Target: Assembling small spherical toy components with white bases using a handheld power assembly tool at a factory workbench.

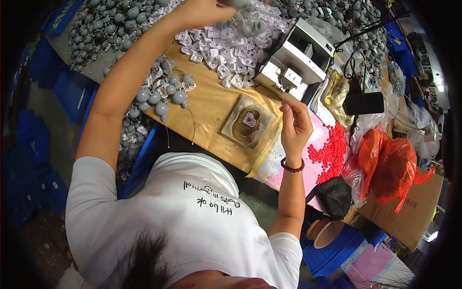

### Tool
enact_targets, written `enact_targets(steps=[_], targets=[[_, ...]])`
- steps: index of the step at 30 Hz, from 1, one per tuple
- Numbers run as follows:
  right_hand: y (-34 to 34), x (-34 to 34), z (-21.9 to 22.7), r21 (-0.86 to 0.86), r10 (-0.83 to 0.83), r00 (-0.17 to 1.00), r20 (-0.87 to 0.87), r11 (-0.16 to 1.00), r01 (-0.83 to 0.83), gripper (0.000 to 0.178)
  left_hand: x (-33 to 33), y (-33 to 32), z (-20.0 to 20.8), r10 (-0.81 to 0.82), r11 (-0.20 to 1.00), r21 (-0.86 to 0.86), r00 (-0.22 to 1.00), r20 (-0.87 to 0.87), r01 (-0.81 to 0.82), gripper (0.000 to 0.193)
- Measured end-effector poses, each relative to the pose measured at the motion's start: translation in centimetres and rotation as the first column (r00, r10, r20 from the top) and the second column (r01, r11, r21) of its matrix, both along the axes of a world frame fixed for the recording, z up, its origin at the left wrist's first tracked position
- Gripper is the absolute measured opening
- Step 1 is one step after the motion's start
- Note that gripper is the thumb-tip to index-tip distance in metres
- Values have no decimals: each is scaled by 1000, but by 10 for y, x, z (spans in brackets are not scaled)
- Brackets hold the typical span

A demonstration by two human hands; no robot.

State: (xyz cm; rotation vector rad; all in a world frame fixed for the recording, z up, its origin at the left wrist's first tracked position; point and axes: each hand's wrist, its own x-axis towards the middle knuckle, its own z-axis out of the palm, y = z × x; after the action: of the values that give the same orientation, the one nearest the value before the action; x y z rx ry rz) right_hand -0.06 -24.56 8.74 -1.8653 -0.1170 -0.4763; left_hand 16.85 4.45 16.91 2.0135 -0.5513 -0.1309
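My left hand (204,13) reaches to the far edge, partly cut off by the picture's top. Blurred grey ball-shaped parts (252,24) show beside its fingertips; whether it grips one is unclear. My right hand (296,126) is raised in a pinch just in front of a white-and-silver bench machine (301,58). What its fingertips hold, if anything, is too small to make out. Between my arms, a square metal block (230,129) lies on the brown table cover. A white plastic piece with a red spot (249,120) sits in its rounded hollow.
White plastic pieces (226,48) are heaped before the machine. Grey balls with thin wires (163,98) lie at the table's left edge; more are piled far left. Small red pieces (332,149) spread over a pink sheet at right, near red plastic bags (392,168) and a dark phone-like device (364,103).
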Motion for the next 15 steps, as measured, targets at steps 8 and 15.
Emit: enact_targets(steps=[8, 15], targets=[[7, 4, 13, -232, 30, 983, 183, 973, 14, 23, -23, -22, -6, -393, 864, -324, 919, 41, 385, 48], [16, 12, 9, -139, 29, 984, 175, 990, -4, 21, -24, -20, -14, -248, 955, -117, 951, 183, 272, 48]])
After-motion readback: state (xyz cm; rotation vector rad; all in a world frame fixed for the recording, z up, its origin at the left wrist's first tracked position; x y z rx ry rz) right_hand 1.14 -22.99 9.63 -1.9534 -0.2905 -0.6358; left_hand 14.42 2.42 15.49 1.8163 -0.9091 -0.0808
